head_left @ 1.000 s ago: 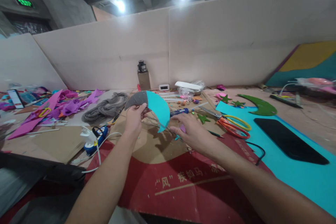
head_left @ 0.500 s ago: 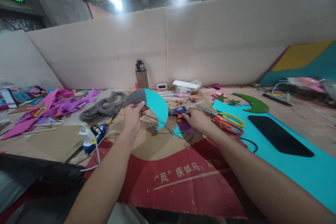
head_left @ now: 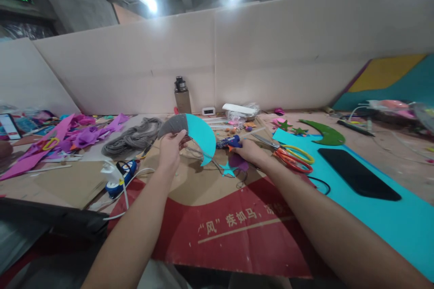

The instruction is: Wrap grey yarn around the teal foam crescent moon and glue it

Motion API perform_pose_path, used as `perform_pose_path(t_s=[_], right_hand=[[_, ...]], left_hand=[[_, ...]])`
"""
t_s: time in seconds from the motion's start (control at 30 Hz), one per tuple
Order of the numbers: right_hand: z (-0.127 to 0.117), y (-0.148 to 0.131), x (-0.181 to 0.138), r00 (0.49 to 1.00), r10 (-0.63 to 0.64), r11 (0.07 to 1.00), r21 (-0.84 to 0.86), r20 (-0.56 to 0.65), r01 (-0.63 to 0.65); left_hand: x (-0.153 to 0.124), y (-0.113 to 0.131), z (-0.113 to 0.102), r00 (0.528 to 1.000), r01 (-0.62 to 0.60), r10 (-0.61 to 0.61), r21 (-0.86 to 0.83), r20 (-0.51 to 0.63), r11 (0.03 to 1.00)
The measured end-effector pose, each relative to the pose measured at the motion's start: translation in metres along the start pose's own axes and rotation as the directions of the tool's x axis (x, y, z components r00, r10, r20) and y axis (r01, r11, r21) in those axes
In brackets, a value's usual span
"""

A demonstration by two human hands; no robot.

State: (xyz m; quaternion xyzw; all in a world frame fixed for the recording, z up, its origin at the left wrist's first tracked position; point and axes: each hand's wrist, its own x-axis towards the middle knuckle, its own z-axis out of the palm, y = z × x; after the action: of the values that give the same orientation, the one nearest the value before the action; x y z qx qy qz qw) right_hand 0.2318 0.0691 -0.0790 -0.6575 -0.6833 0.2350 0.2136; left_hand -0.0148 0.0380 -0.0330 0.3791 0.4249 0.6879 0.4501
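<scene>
My left hand [head_left: 170, 151] is closed on a crescent of card [head_left: 195, 133], grey at its left end and turquoise on the right, held up above the cardboard. My right hand [head_left: 249, 150] reaches forward and closes round the handle of a blue glue gun [head_left: 228, 142] lying on the table. A small turquoise star [head_left: 228, 169] and a purple scrap [head_left: 238, 161] lie just below that hand.
Orange and yellow scissors [head_left: 293, 158] lie right of my right hand on a turquoise sheet [head_left: 389, 216] with a black shape [head_left: 357, 174]. A coil of grey cord [head_left: 134, 137], a bottle [head_left: 182, 95], purple scraps [head_left: 84, 135] and a green crescent [head_left: 323, 133] lie around. Red-printed cardboard [head_left: 217, 230] is nearest me.
My right hand has moved away from me, from beside the crescent to the blue glue gun, and closed on it. The left hand keeps the crescent almost still.
</scene>
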Motion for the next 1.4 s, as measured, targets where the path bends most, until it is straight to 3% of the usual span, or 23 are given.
perform_pose_path(t_s=[0.23, 0.27, 0.33, 0.4, 0.5, 0.6, 0.77, 0.83, 1.07, 1.4], right_hand=[[-0.016, -0.004, -0.011, 0.975, 0.034, 0.923, 0.382, -0.22, 0.054], [-0.019, -0.009, -0.016, 0.969, 0.026, 0.888, 0.451, -0.245, 0.09], [-0.026, -0.02, -0.027, 0.951, -0.027, 0.697, 0.676, -0.308, 0.239], [-0.03, -0.031, -0.038, 0.941, -0.124, 0.557, 0.762, -0.315, 0.329], [-0.031, -0.041, -0.051, 0.954, -0.193, 0.504, 0.811, -0.228, 0.296], [-0.026, -0.044, -0.059, 0.958, -0.235, 0.545, 0.793, -0.165, 0.27], [-0.02, -0.046, -0.067, 0.946, -0.259, 0.785, 0.528, -0.194, 0.324], [-0.019, -0.047, -0.07, 0.935, -0.282, 0.834, 0.428, -0.214, 0.349], [-0.012, -0.047, -0.074, 0.866, -0.41, 0.861, 0.192, -0.285, 0.471], [-0.014, -0.048, -0.076, 0.899, -0.378, 0.906, 0.111, -0.22, 0.408]], left_hand=[[0.002, -0.002, -0.001, 1.0, 0.012, -0.012, 0.024, -0.002, 1.0], [0.001, -0.003, -0.001, 1.0, 0.018, -0.018, 0.024, -0.002, 1.0], [0.0, -0.003, 0.0, 1.0, 0.029, -0.029, 0.015, -0.004, 0.999], [0.0, -0.004, 0.001, 0.999, 0.039, -0.039, 0.005, -0.005, 0.999], [-0.001, -0.006, 0.001, 0.999, 0.041, -0.041, 0.013, -0.001, 0.999], [-0.002, -0.007, 0.001, 0.999, 0.04, -0.04, 0.03, 0.002, 0.999], [-0.004, -0.007, 0.003, 0.999, 0.054, -0.055, 0.041, 0.004, 0.998], [-0.005, -0.007, 0.004, 0.998, 0.057, -0.057, 0.045, 0.013, 0.997], [-0.01, -0.008, 0.007, 0.998, 0.052, -0.054, 0.061, 0.037, 0.997], [-0.012, -0.006, 0.01, 0.997, 0.044, -0.048, 0.072, 0.058, 0.996]])
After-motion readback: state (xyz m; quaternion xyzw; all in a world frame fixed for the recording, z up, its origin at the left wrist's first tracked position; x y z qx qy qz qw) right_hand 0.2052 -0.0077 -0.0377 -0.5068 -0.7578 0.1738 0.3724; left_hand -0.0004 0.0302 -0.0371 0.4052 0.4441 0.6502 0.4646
